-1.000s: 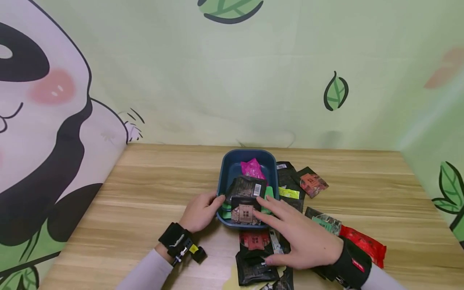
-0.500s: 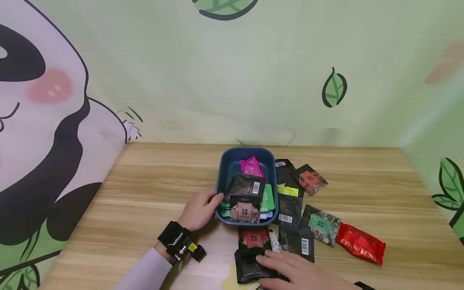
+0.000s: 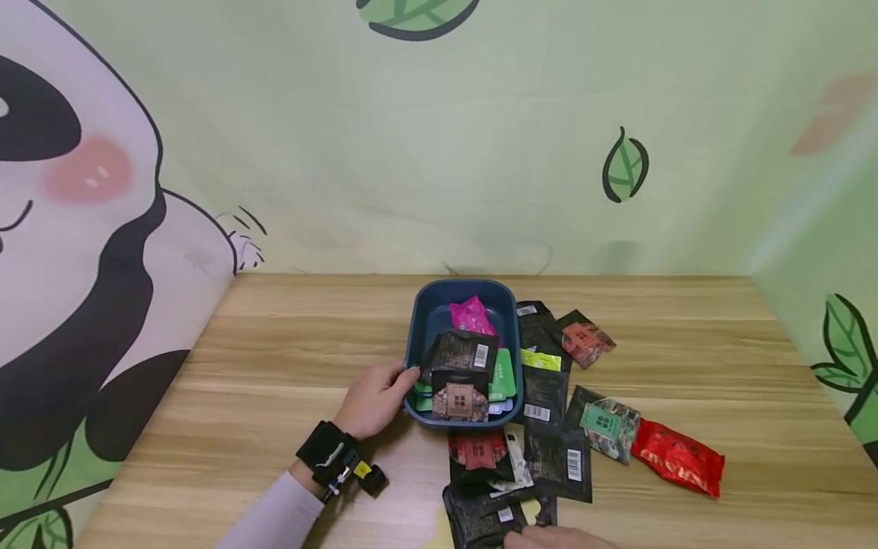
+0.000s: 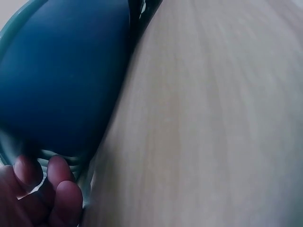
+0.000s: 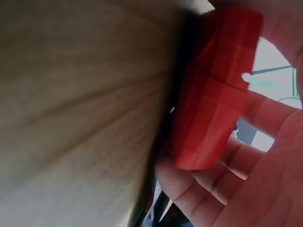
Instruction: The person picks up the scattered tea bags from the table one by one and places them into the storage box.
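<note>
My left hand (image 3: 373,400) holds the left rim of a dark blue plastic basket (image 3: 414,335); in the left wrist view its curled fingers (image 4: 60,171) touch the basket's outside. Inside lie a black packet with a brown label (image 3: 460,400), green packets (image 3: 504,374) and a pink packet (image 3: 472,316). At the bottom edge of the head view, my right hand (image 3: 559,538) is mostly cut off, next to a black packet (image 3: 478,518). The right wrist view shows its fingers (image 5: 182,182) curled round a red block-shaped thing (image 5: 210,94), whose kind I cannot tell.
Right of the basket, several black packets (image 3: 546,393) lie overlapping. A packet with an orange label (image 3: 584,339), one with a green label (image 3: 605,423) and a red shiny packet (image 3: 679,459) lie farther right. Below the basket is a red-labelled packet (image 3: 479,456).
My right hand has moved from above the basket down to the front edge of the view, uncovering the packets on the right. The left hand stays at the basket rim.
</note>
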A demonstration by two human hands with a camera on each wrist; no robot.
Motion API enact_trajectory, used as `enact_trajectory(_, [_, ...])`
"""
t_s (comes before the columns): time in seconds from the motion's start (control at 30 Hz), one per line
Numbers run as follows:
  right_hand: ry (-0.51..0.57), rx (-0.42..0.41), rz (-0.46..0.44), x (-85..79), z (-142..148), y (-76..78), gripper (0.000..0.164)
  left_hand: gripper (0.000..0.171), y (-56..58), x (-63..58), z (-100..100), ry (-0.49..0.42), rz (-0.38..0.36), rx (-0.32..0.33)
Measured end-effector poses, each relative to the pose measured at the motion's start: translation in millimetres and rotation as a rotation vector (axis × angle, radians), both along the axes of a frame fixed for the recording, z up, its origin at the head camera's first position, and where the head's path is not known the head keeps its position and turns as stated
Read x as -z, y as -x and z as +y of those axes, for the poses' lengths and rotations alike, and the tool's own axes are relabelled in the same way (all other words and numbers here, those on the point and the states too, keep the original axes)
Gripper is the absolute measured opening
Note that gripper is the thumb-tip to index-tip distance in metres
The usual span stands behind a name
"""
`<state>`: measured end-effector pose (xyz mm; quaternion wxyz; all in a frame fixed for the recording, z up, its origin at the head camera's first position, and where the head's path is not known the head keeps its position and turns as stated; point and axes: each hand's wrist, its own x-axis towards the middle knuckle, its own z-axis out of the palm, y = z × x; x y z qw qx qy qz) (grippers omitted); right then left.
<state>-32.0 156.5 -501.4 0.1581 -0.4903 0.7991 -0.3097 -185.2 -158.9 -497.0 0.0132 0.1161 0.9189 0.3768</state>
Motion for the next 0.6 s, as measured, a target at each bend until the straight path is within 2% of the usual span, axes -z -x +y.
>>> enact_trajectory(0.1, [-0.036,-0.001,-0.017,0.1,2.8,2.7,0.013,0.029,0.1,-1.2,0.2,0.001,-0.003,0.002])
enact_trajectory(0.2, [-0.095,0.086,-0.171,-3.9,7.6,9.7,0.015,0.029,-0.2,-2.8,0.0,-0.005,-0.008,0.004])
enact_trajectory(0.3, [-0.135,0.046,-0.047,-10.3,13.1,17.4,0.021,0.029,-0.4,-3.6,-0.3,-0.011,-0.011,0.008])
enact_trajectory(0.43, [-0.114,-0.069,0.201,-18.3,18.4,23.8,0.033,0.028,0.4,-2.1,-0.6,-0.007,-0.010,0.012])
enact_trajectory(0.5, [-0.118,-0.093,0.172,-23.4,21.2,27.0,0.034,0.028,0.3,-2.1,-0.4,-0.005,-0.011,0.012])
enact_trajectory(0.6, [-0.136,-0.102,0.084,-34.8,27.2,32.4,0.036,0.027,0.4,-1.8,-0.2,-0.006,-0.012,0.011])
